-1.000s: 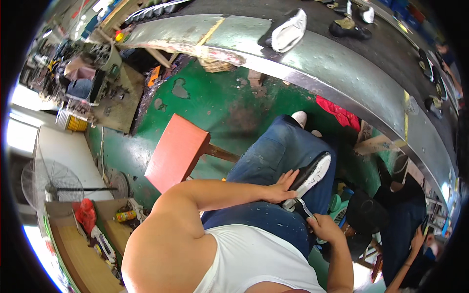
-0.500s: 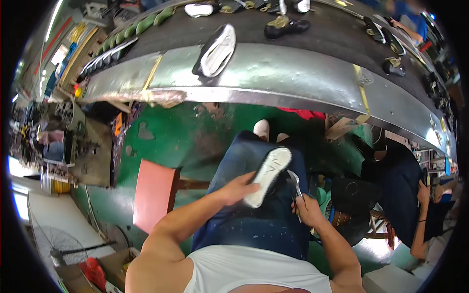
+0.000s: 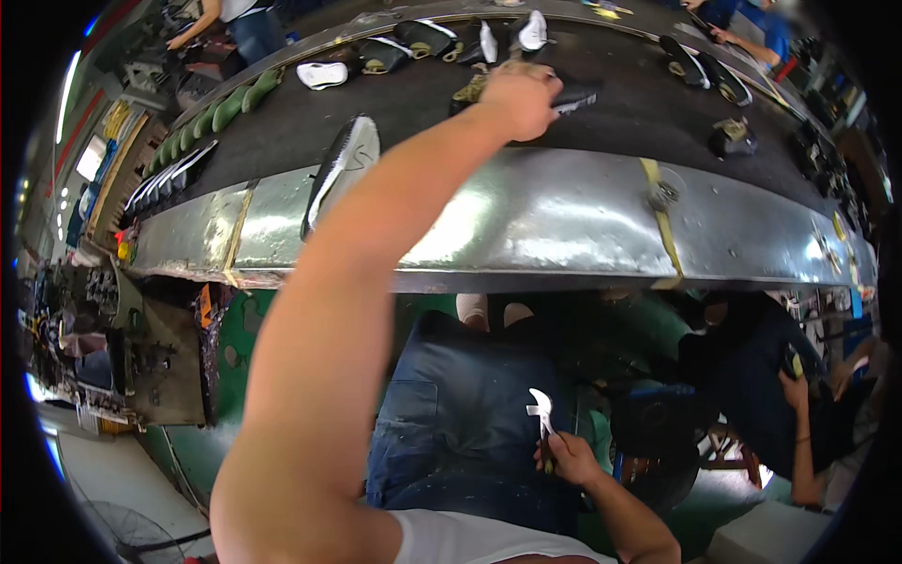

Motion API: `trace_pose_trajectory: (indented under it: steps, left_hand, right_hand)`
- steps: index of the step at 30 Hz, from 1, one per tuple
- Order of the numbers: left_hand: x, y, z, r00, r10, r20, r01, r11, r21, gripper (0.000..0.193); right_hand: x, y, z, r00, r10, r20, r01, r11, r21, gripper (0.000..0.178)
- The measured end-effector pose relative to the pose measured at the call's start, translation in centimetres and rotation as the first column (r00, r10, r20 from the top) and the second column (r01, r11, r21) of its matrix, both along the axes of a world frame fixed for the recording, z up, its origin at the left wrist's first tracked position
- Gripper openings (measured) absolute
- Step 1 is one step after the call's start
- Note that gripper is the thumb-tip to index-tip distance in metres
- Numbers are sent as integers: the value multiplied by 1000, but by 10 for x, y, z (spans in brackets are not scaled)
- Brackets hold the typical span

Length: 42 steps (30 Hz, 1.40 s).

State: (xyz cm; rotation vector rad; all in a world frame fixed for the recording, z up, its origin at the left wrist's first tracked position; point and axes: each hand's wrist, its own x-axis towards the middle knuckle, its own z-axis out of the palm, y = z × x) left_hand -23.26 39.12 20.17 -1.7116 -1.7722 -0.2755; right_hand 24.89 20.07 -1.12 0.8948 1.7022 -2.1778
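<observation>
My left hand (image 3: 524, 101) reaches across the workbench. Its fingers curl over a black shoe upper with olive lining (image 3: 575, 96), which the hand partly hides. Above my lap, my right hand (image 3: 569, 457) grips a pair of lasting pincers (image 3: 541, 414) by the handles, the curved metal head pointing away from me. Beside my left forearm, a shoe with a white underside and a dark mark (image 3: 349, 160) leans on the bench's metal edge, partly covered by the arm.
The dark bench top (image 3: 413, 103) has a shiny metal front edge (image 3: 526, 216). Along its far side stand several shoes, including a black one (image 3: 425, 38). Green shoe lasts (image 3: 227, 111) line the left. At right, a seated co-worker's hand (image 3: 795, 387) holds something.
My left hand has left the white-bottomed shoe over my lap and moved forward to the black shoe on the bench. My right hand still holds the pincers. The view has tilted up.
</observation>
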Motion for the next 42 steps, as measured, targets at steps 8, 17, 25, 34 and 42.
trace_pose_trajectory:
  steps: [8, 17, 25, 34, 42]
  left_hand:
    - [8, -30, -26, 886, 152, 438, 32, 922, -385, 34]
    - [-27, -307, -71, 474, 535, 699, -784, 618, 59, 84]
    - [14, -340, -23, 633, 260, 729, -555, 809, 193, 72]
    - [162, -393, -8, 16, -662, 750, -226, 728, 647, 56]
    - [225, -379, -176, -529, -116, 841, 1, 991, 137, 50]
  right_hand:
    - [8, 11, 5, 983, -182, 38, 186, 973, -141, 47]
    - [1, 0, -16, 987, -140, -83, 131, 985, -112, 49]
    - [7, -28, -16, 976, -205, -77, 201, 978, -58, 48]
    - [18, -41, 2, 962, -267, -62, 269, 963, 21, 38]
    - [-2, -71, 93, 998, 56, -29, -38, 904, 426, 35]
